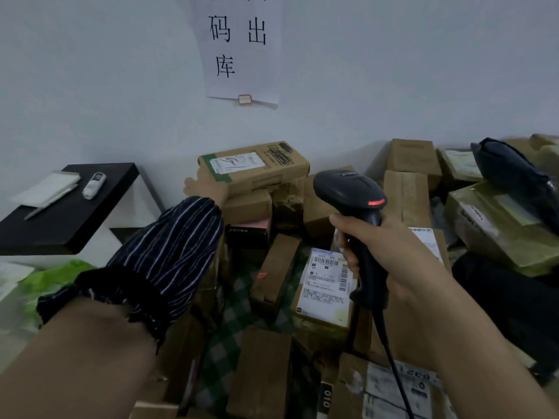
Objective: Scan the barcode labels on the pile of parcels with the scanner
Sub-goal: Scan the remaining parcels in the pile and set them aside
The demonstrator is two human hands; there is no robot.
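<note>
A heap of cardboard parcels fills the floor against the wall. My right hand grips the handle of a black barcode scanner, head up, with a red light on its side and a cable hanging down. My left hand, arm in a striped sleeve, reaches far out and holds the left end of a long brown box on top of the pile; its white label faces up. The fingers are hidden behind the box. Below the scanner lies a parcel with a white barcode label.
A black shelf at the left carries a notepad, a pen and a small white device. A paper sign hangs on the wall. A black bag lies on parcels at the right. Green plastic sits lower left.
</note>
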